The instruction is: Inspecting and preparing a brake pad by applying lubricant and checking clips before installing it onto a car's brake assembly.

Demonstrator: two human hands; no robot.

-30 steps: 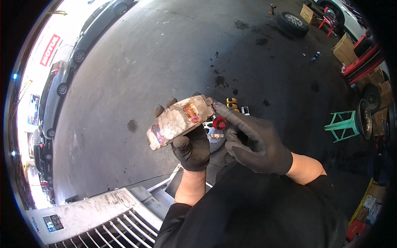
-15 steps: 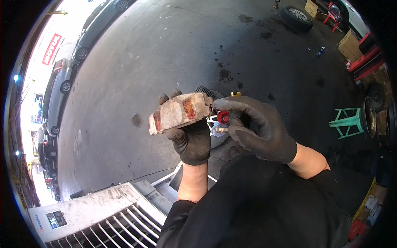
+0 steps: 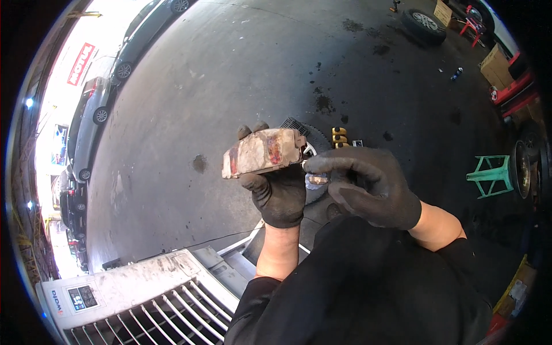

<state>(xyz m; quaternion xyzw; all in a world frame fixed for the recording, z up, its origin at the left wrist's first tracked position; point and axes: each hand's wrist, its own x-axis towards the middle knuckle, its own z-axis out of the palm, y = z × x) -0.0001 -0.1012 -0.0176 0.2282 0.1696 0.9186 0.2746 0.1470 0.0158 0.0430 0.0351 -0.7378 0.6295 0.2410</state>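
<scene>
My left hand (image 3: 276, 198), in a dark glove, is closed round a grimy beige brake pad (image 3: 252, 155), holding it level with reddish smears on its upper face. My gloved right hand (image 3: 371, 190) is curled by the pad's right end, index finger bent; whatever its fingertips hold, if anything, is hidden. Behind the hands, on the floor, are yellow cases (image 3: 339, 135), a black grate (image 3: 293, 125) and a small pale item (image 3: 318, 180), partly covered by my hands.
A white machine with a slatted grille (image 3: 121, 273) is below me at left. A green stool (image 3: 489, 175) and wheel rim (image 3: 522, 167) stand right. A tire (image 3: 424, 26), cardboard box (image 3: 494, 66) and can (image 3: 456, 73) lie farther back. Parked cars (image 3: 89, 126) line the left.
The pad and both hands have moved slightly right and up in view, and the pad is more level. The red object by my right fingers is now hidden. The view has shifted slightly.
</scene>
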